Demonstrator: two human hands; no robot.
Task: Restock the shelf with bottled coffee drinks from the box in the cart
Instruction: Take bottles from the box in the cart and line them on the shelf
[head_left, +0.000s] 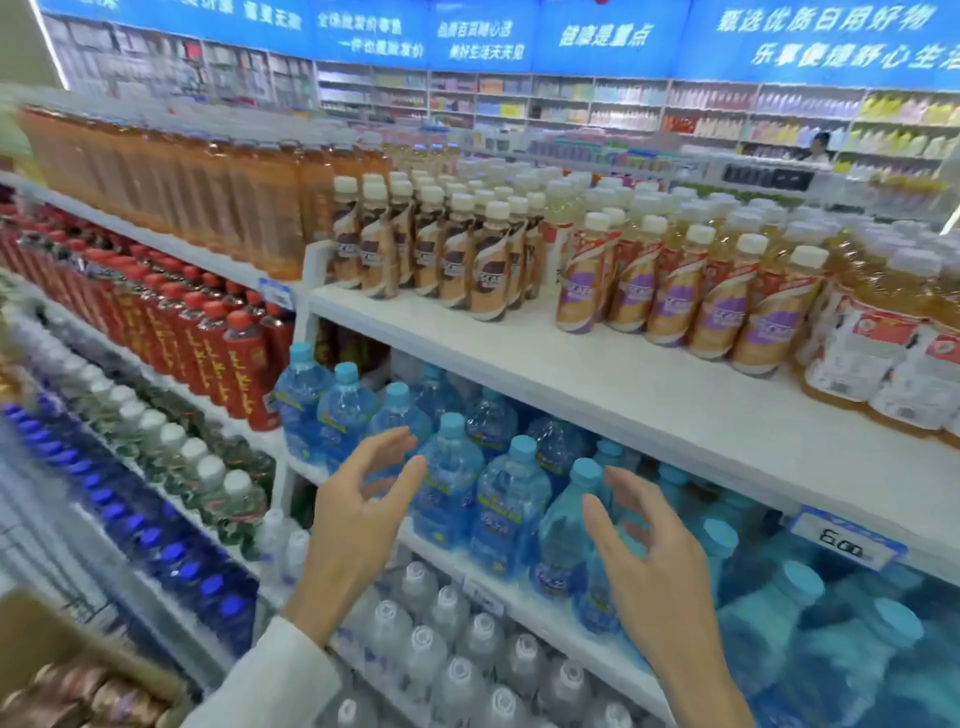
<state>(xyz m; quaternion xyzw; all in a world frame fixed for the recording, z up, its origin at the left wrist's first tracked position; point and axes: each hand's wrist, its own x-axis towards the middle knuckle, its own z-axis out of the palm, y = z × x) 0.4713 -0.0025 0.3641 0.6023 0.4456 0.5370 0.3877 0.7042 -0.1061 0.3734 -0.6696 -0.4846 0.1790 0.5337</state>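
At the far lower left, the corner of the cardboard box (78, 670) pokes into view, with the brown and purple wrappers of a few bottled coffee drinks (83, 693) lying inside it. To its right, my left hand (358, 519), coming out of a white sleeve (275, 680), floats in front of the shelving, fingers spread and loosely curled, holding nothing. My right hand (660, 566) hangs beside it, just as open and just as empty, in front of a row of blue-capped water bottles (509, 499). I judge I am between bottles: both hands are free, so the next move calls for turning down and left to the box and taking hold of more coffee. Above my hands runs the white upper shelf (649, 405). On its left half stand brown-labelled coffee bottles (431, 249) with cream caps; to their right, the purple-labelled coffee bottles (691, 291) stand in rows, set back from the front edge, leaving a bare strip where new stock could go. Further right sit pale amber tea bottles (893, 358). A price tag (847, 545) hangs below that shelf. To the left are red-capped bottles (218, 348) and amber drinks, blurred. The room is a bright shop, with a blue banner (519, 31) of white lettering over distant wall shelves.
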